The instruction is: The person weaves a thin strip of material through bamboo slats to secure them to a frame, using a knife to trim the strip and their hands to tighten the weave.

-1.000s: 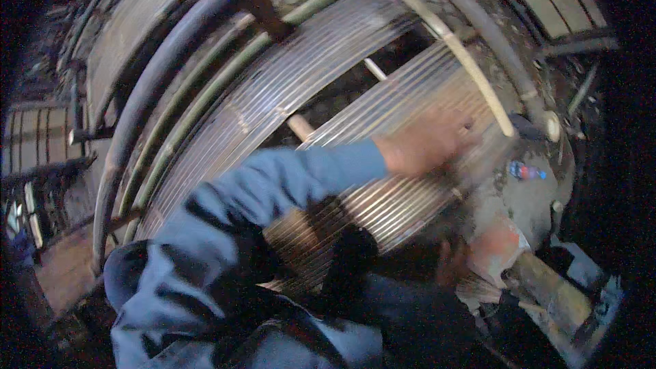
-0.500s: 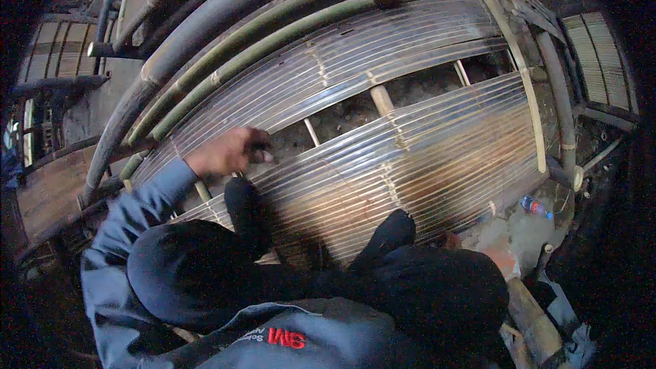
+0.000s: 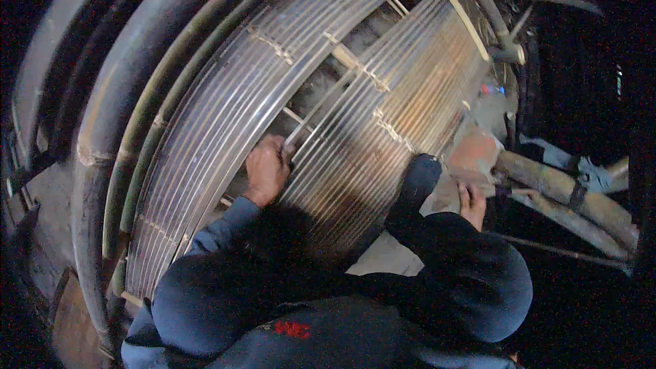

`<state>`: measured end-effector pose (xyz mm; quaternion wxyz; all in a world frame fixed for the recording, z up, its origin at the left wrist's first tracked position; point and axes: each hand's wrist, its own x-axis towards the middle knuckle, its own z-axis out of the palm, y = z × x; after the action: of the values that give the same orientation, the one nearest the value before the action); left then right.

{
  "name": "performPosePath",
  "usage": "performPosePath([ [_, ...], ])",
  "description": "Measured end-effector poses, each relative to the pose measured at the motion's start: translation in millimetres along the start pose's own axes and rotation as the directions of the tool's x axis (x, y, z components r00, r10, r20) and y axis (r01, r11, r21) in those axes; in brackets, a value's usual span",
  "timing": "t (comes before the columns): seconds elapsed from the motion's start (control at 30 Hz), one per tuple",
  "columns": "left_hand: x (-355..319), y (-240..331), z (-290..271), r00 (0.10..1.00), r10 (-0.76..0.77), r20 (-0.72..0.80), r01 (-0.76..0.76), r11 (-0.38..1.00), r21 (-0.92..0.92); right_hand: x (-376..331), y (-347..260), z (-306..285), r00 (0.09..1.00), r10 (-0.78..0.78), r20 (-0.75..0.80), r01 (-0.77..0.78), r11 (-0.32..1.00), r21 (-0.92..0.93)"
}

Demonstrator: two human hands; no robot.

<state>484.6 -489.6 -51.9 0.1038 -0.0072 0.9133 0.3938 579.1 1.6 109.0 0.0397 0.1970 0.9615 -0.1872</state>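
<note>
A big curved bank of ribbed metal bars fills the view, with a dark gap crossed by pale spacer strips. My left hand, in a blue sleeve, is at the lower edge of that gap with its fingers closed round a thin pale strip. My right hand lies lower right on a pale sheet, fingers curled beside a slim dark object. Whether it grips that object is unclear. My dark-trousered knees hide the bank's near edge.
Thick grey and greenish hoops ring the bank on the left. Wrapped pale pipes and a blue rag lie at the right. A small red and blue item sits near the upper right rim. The surroundings are dark.
The view has swung and the bank now runs more upright. My left hand has gone from the bank's left part to the gap's lower edge and closed on the strip. My right hand stays low right.
</note>
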Motion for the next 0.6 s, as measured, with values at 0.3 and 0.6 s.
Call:
performPosePath([
  [0.3,10,28,-40,0.991,-0.049,0.123,0.054,0.998,-0.04,6,-153,148,0.933,-0.358,0.037,0.346,0.921,0.18],
  [0.6,-4,36,-14,0.995,-0.101,0.02,0.098,0.988,0.118,29,-116,178,0.8,-0.584,0.137,0.543,0.802,0.248],
])
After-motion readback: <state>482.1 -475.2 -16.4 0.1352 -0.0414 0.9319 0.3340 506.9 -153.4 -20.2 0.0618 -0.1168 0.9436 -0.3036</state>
